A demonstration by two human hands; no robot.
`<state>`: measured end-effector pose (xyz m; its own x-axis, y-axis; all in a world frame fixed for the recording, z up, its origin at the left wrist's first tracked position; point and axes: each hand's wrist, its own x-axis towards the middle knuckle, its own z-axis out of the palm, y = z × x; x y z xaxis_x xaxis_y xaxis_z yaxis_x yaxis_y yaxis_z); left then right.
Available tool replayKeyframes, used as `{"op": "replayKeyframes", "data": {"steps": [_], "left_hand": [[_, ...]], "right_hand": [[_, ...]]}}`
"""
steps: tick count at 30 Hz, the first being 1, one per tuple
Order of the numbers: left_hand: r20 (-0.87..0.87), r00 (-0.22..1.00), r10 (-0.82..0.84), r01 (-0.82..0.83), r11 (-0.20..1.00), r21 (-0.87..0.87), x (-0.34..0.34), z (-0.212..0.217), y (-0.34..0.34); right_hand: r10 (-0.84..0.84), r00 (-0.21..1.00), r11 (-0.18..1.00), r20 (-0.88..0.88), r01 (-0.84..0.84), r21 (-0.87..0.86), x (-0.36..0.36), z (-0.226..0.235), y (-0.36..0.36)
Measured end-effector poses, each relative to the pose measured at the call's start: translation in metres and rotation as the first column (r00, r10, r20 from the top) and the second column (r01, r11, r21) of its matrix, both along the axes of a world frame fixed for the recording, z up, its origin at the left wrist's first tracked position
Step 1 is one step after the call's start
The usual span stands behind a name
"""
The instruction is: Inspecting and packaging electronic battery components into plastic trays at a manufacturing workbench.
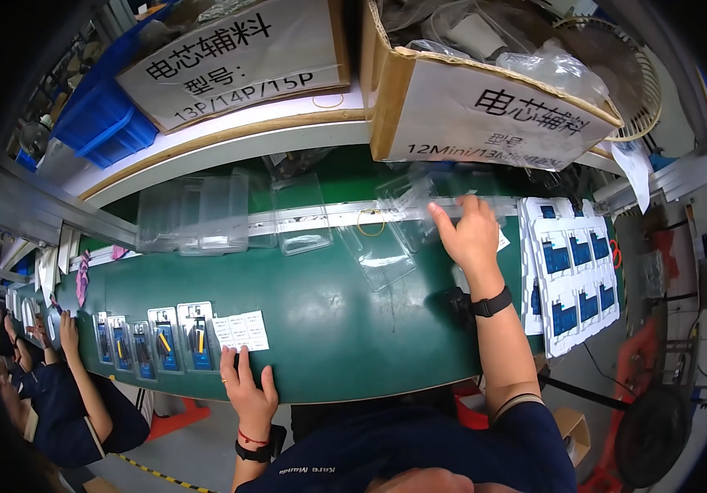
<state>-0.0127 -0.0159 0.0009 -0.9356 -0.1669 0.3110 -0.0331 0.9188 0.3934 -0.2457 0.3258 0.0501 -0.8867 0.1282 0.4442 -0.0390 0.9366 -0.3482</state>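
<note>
My left hand (248,393) lies at the near edge of the green bench, fingers stretched out. Its fingertips touch or nearly touch the lower edge of a white label sheet (247,329). To the left of the sheet, several clear plastic cases (197,335) holding blue and black parts with yellow strips stand in a row. My right hand (470,237) reaches to the back of the bench, thumb apart from the fingers, over loose clear plastic trays (380,261). Whether its fingertips touch a tray is hard to see; no held thing shows.
More clear trays (222,215) stand along the back. White trays (569,287) with blue parts are stacked at the right. Cardboard boxes (386,123) and a blue bin (115,131) sit on the shelf above. A black object (456,308) lies beside my right forearm. Co-workers (66,394) sit at left.
</note>
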Motion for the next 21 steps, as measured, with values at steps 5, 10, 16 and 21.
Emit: {"op": "replayKeyframes", "data": {"steps": [5, 10, 16, 21], "left_hand": [[-0.001, 1.000, 0.015, -0.015, 1.000, 0.015, -0.001, -0.002, -0.001], [0.009, 1.000, 0.023, -0.023, 1.000, 0.001, -0.001, 0.001, 0.001], [0.019, 1.000, 0.023, -0.023, 1.000, -0.013, -0.003, 0.001, 0.002], [0.024, 0.999, 0.032, -0.032, 0.999, -0.020, -0.003, 0.001, 0.001]], "right_hand": [[0.008, 0.990, 0.999, 0.142, -0.013, 0.030, 0.001, 0.001, -0.005], [0.102, 0.982, 0.993, 0.158, -0.091, -0.077, 0.011, -0.002, -0.016], [0.141, 0.974, 0.984, 0.175, -0.119, -0.134, 0.016, -0.001, -0.022], [0.179, 0.969, 0.981, 0.168, -0.162, -0.109, 0.020, -0.002, -0.024]]}}
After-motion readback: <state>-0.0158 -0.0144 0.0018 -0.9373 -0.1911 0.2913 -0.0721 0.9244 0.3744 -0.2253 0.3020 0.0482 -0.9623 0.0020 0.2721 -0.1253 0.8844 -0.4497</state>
